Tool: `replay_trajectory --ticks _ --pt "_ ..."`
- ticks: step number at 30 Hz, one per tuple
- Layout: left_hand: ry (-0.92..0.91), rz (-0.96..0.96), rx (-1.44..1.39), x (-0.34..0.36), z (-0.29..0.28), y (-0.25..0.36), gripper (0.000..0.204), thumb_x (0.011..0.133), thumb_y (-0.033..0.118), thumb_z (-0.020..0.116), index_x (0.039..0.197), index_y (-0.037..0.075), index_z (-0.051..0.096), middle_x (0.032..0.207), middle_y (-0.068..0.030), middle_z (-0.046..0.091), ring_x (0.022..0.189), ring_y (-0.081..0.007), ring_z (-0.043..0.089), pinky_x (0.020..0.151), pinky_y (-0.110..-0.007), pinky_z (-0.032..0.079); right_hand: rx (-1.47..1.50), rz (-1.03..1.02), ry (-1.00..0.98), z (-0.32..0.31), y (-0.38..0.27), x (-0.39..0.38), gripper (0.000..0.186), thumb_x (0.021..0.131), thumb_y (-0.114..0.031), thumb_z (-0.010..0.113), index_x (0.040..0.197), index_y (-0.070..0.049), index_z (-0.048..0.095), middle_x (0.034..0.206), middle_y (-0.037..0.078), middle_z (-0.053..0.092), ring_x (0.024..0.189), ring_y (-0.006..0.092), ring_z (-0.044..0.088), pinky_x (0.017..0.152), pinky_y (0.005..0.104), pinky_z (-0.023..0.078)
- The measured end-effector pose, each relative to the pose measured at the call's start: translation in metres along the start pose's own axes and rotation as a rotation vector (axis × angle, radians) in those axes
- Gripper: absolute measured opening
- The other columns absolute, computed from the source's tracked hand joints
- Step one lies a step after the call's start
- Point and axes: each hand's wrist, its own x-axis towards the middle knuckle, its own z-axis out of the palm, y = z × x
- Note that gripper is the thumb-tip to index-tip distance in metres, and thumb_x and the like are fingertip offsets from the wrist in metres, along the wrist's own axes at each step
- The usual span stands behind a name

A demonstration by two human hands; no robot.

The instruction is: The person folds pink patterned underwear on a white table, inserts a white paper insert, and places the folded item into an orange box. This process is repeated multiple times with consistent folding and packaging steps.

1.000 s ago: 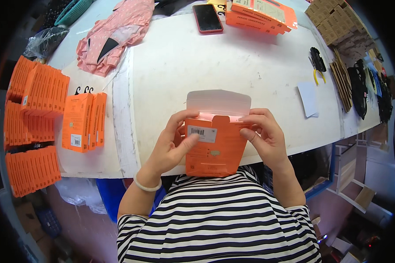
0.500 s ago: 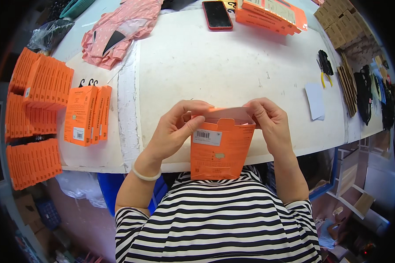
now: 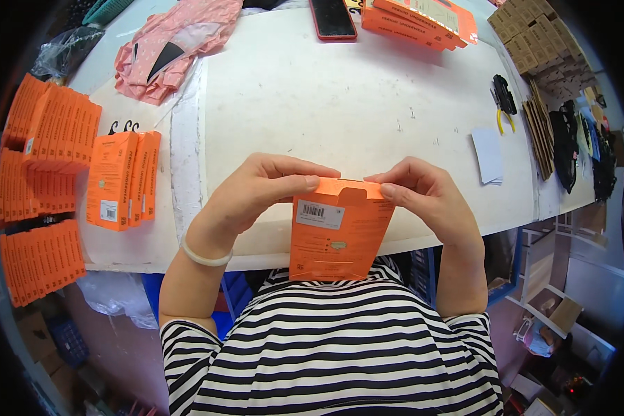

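Note:
An orange flat cardboard box (image 3: pixel 336 243) stands upright against my striped shirt at the table's near edge, its labelled side facing me. My left hand (image 3: pixel 267 184) pinches the upper left corner between thumb and fingers. At the upper right corner, my right hand (image 3: pixel 423 194) grips it the same way. The top flap lies folded over the opening, so the inside is hidden. To the left, several filled orange boxes (image 3: pixel 112 180) stand together on the white table (image 3: pixel 284 104), with black hooks showing above them.
Stacked orange boxes (image 3: pixel 45 260) line the left edge. Pink fabric (image 3: pixel 173 55), a phone (image 3: pixel 333 19) and flat orange cartons (image 3: pixel 419 28) lie at the back. On the right are yellow-handled cutters (image 3: pixel 505 111), white cards (image 3: pixel 487 156), cardboard sheets (image 3: pixel 537 132) and brown boxes (image 3: pixel 537 38).
The box's top flap, raised and open before, is now folded down over the opening. Both hands keep hold of the top corners. The whole view has shifted slightly.

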Motion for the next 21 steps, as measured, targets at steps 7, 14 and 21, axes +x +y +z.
replay_trajectory --ticks 7,14,21 --pt "-0.026 -0.049 0.037 0.004 -0.005 0.007 0.035 0.094 0.014 0.069 0.122 -0.006 0.07 0.116 -0.0209 0.074 0.099 -0.0215 0.074 0.088 -0.033 0.059 -0.019 0.064 -0.085 -0.012 -0.01 0.006 0.015 0.094 -0.012 0.073 0.099 0.002 0.069 0.108 0.017 0.075 0.095 0.0163 0.07 0.086 0.0325 0.057" --pt "-0.058 0.02 0.126 -0.007 -0.004 0.005 0.034 0.095 0.013 0.071 0.124 -0.005 0.07 0.114 -0.014 0.074 0.102 -0.0168 0.069 0.091 -0.03 0.056 0.039 0.008 -0.061 -0.009 0.0 0.002 0.013 0.094 -0.006 0.071 0.104 0.002 0.071 0.114 0.017 0.074 0.1 0.0165 0.07 0.089 0.0324 0.056" --pt "-0.037 0.175 0.262 -0.014 0.004 -0.004 0.055 0.08 0.001 0.084 0.131 -0.003 0.064 0.126 -0.0126 0.069 0.116 -0.0197 0.066 0.101 -0.035 0.055 -0.207 -0.443 0.102 -0.007 0.028 -0.01 0.027 0.083 0.0 0.081 0.109 -0.005 0.077 0.108 0.007 0.061 0.097 0.0149 0.065 0.081 0.0258 0.059"
